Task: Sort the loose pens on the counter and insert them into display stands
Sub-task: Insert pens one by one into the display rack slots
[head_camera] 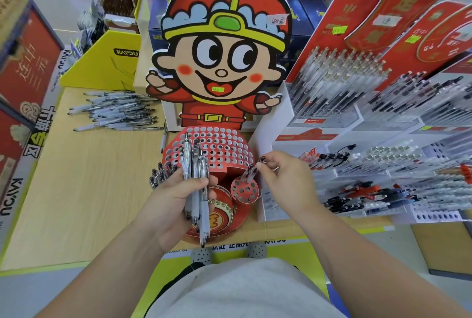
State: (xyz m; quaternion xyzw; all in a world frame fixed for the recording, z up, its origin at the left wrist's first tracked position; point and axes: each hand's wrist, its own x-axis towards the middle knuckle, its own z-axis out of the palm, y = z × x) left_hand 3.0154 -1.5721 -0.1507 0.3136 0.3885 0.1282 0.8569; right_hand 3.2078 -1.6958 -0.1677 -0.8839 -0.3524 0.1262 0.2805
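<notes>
A red cartoon-figure display stand [224, 149] with a perforated top stands at the counter's front. My left hand [176, 205] is shut on a bundle of clear pens [196, 184] held above the stand's front. My right hand [283, 182] pinches the top of one pen [252, 170] whose tip sits in a hole of the small round perforated holder [244, 191] on the stand's right side; a second pen stands beside it. Several pens [163, 173] fill the holder on the stand's left. A pile of loose pens [117, 110] lies on the wooden counter [89, 177] at the back left.
White tiered racks [383, 118] full of pens with red header cards crowd the right side. A yellow cardboard display box [107, 62] stands behind the loose pile. Red boxes [23, 82] line the left edge. One single pen [164, 140] lies left of the stand.
</notes>
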